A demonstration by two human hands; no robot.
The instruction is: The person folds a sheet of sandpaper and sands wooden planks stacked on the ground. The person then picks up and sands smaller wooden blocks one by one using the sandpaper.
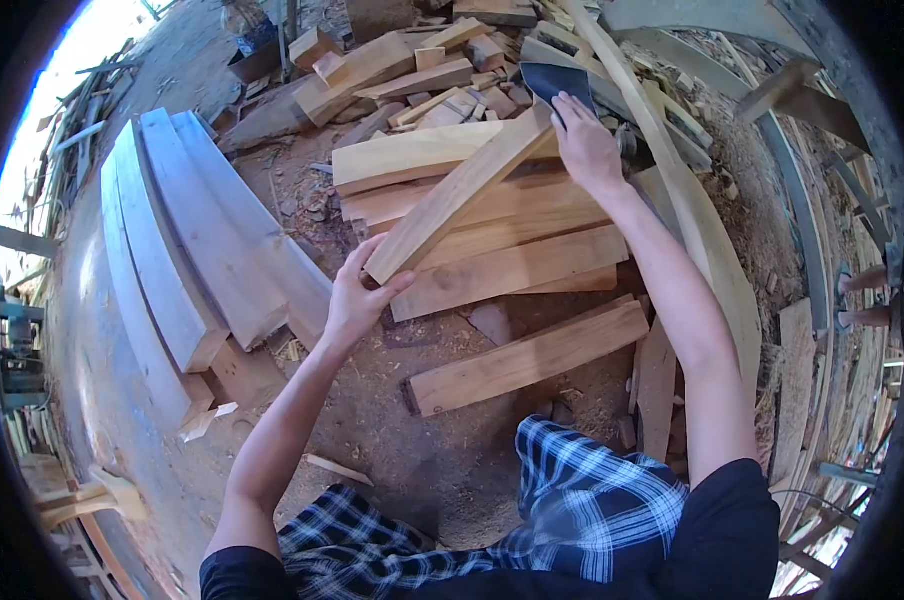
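A wooden plank (462, 195) slants from lower left to upper right across a stack of boards. My left hand (360, 290) is closed around its near end, with the thumb at the end face. At the far end, my right hand (584, 145) grips the plank, its fingers also over the edge of a dark, flat sheet (555, 82) whose material I cannot make out. Below the plank lie several stacked boards (512, 270). A separate board (532, 355) lies on the ground closer to me.
Long, curved, pale boards (177, 240) are stacked at the left. Offcuts (372, 75) are heaped at the back. A long curved strip (662, 150) runs down the right side. A wooden piece (117, 492) stands at lower left. Another person's feet (862, 300) show at far right.
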